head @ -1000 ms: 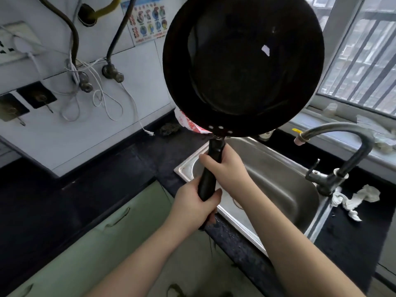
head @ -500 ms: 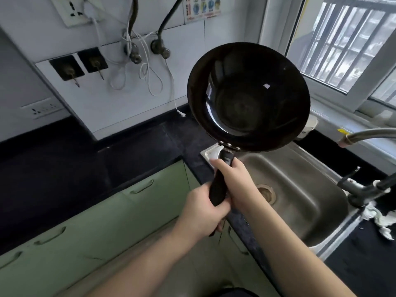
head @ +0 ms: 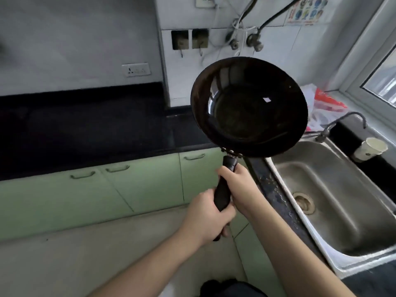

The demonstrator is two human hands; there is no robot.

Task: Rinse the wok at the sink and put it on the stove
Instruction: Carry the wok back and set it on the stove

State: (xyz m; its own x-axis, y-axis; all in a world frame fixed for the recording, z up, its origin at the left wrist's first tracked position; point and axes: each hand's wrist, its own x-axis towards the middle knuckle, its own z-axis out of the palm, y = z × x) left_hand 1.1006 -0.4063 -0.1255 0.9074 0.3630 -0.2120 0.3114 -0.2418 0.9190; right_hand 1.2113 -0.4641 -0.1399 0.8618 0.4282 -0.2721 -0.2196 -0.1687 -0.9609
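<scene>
Closest to the camera, the left hand (head: 209, 217) was closed around the lower end of the black handle (head: 224, 189), and the right hand (head: 237, 189) was wrapped around it just above, nearer the bowl. Between them they held the wok (head: 249, 107) up in the air, tilted so its dark, glossy inside faced the camera, over the corner where the black counter (head: 85, 129) met the sink (head: 334, 189). By the look of it the wok was being carried away from the basin, and no stove was in view. To do the carry well, both hands should have kept a firm hold low on the handle, with the bowl levelled so any rinse water stayed inside and did not drip onto the floor. Below the counter ran the green cabinet doors (head: 132, 185). Beside the basin stood the tap (head: 342, 123) and a paper cup (head: 371, 147), both well apart from the wok. Farther back, a red and white bag (head: 325, 106) lay near the window, and cables (head: 242, 35) hung on the wall behind the rim, close enough to catch on a high swing.
</scene>
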